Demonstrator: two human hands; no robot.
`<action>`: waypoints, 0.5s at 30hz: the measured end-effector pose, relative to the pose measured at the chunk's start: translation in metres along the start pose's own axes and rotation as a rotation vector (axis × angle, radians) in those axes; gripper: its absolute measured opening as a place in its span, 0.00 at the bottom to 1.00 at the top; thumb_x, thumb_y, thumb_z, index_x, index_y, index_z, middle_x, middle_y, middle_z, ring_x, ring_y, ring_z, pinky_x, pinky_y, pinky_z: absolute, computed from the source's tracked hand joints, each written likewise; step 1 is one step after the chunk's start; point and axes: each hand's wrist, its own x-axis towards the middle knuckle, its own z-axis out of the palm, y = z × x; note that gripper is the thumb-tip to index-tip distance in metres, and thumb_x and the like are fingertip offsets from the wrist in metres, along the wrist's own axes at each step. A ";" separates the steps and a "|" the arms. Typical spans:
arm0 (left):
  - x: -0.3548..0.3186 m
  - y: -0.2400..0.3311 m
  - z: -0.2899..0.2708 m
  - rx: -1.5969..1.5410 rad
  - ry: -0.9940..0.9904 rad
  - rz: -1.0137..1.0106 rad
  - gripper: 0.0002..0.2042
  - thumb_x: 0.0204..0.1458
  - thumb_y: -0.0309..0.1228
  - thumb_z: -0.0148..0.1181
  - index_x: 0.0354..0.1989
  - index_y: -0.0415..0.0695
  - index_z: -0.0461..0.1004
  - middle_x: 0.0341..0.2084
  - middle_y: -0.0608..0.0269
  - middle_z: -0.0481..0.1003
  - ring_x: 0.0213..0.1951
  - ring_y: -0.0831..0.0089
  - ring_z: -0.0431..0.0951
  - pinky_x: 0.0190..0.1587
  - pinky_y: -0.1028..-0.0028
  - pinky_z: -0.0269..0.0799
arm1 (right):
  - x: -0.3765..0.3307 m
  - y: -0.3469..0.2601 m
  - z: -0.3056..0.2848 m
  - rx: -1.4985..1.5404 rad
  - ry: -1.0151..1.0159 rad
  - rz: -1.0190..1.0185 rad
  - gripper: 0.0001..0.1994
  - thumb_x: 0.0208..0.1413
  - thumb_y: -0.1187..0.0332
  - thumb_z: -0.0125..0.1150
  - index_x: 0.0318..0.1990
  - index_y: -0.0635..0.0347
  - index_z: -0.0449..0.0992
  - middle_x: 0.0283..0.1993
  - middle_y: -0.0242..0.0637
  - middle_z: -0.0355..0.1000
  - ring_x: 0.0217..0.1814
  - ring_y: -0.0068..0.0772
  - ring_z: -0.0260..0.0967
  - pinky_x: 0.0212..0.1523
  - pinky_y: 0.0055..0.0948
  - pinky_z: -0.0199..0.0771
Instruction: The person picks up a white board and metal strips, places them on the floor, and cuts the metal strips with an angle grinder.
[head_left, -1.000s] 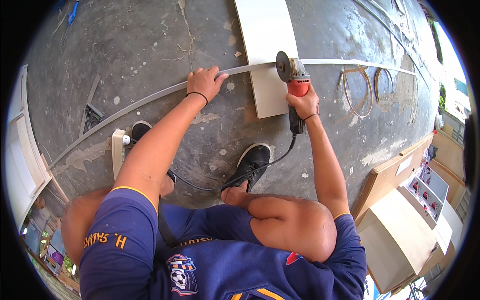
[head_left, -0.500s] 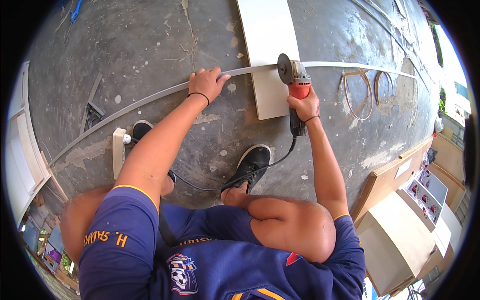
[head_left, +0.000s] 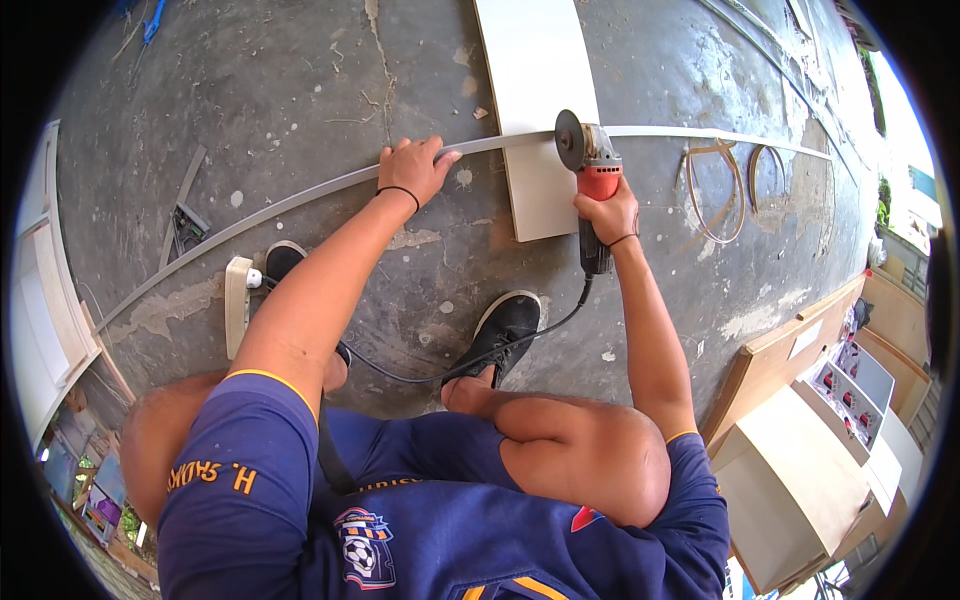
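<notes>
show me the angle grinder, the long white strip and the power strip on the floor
angle grinder (head_left: 597,180), head view, on its red body above the right hand's grip
long white strip (head_left: 300,200), head view, on its bare length beyond the left hand
power strip (head_left: 237,300), head view, middle of its white casing

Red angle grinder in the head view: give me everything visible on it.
The red angle grinder has a red plastic-looking body, a grey metal head and a dark round disc at its far end. The right hand grips the body. The disc meets the long thin pale strip where that crosses the white flat board on the grey concrete floor. A black cable trails from its dark rear handle toward the black shoe. Whether the disc is spinning cannot be told.
</notes>
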 end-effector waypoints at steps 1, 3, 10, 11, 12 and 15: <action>0.000 0.000 0.000 0.001 0.001 0.001 0.18 0.57 0.52 0.48 0.34 0.48 0.70 0.30 0.60 0.77 0.41 0.59 0.73 0.43 0.59 0.63 | 0.000 -0.001 0.000 -0.001 -0.005 0.005 0.28 0.30 0.58 0.67 0.41 0.64 0.72 0.35 0.45 0.76 0.37 0.40 0.75 0.42 0.34 0.73; 0.000 0.000 0.000 0.002 0.002 0.001 0.19 0.57 0.52 0.48 0.34 0.48 0.70 0.30 0.60 0.77 0.41 0.59 0.73 0.43 0.59 0.63 | -0.001 -0.003 -0.001 -0.002 -0.013 0.014 0.28 0.30 0.58 0.67 0.41 0.64 0.72 0.34 0.45 0.76 0.37 0.40 0.75 0.41 0.34 0.73; 0.000 0.001 -0.001 0.003 -0.002 0.000 0.19 0.57 0.52 0.47 0.35 0.48 0.71 0.30 0.60 0.77 0.41 0.58 0.74 0.43 0.59 0.63 | -0.001 -0.002 -0.002 0.002 -0.009 0.005 0.27 0.30 0.58 0.67 0.41 0.64 0.73 0.33 0.44 0.76 0.35 0.39 0.75 0.40 0.33 0.73; -0.001 0.001 -0.001 0.004 -0.001 0.001 0.19 0.57 0.52 0.47 0.35 0.48 0.71 0.30 0.60 0.77 0.41 0.58 0.74 0.43 0.59 0.63 | -0.001 -0.003 -0.002 0.001 -0.010 0.007 0.27 0.30 0.58 0.67 0.41 0.64 0.73 0.33 0.44 0.76 0.35 0.38 0.75 0.40 0.33 0.73; -0.001 0.001 0.000 0.004 0.000 0.002 0.19 0.57 0.52 0.47 0.35 0.48 0.71 0.30 0.60 0.77 0.41 0.58 0.73 0.43 0.59 0.63 | -0.001 -0.003 -0.002 0.001 -0.012 0.010 0.27 0.30 0.59 0.67 0.41 0.64 0.73 0.33 0.43 0.76 0.35 0.38 0.75 0.40 0.33 0.73; -0.001 0.001 0.001 0.005 0.006 0.005 0.19 0.57 0.52 0.47 0.35 0.48 0.71 0.30 0.59 0.77 0.41 0.59 0.73 0.43 0.59 0.63 | -0.002 -0.003 -0.002 0.007 -0.007 0.010 0.27 0.30 0.59 0.67 0.40 0.64 0.73 0.32 0.43 0.76 0.34 0.37 0.75 0.39 0.32 0.74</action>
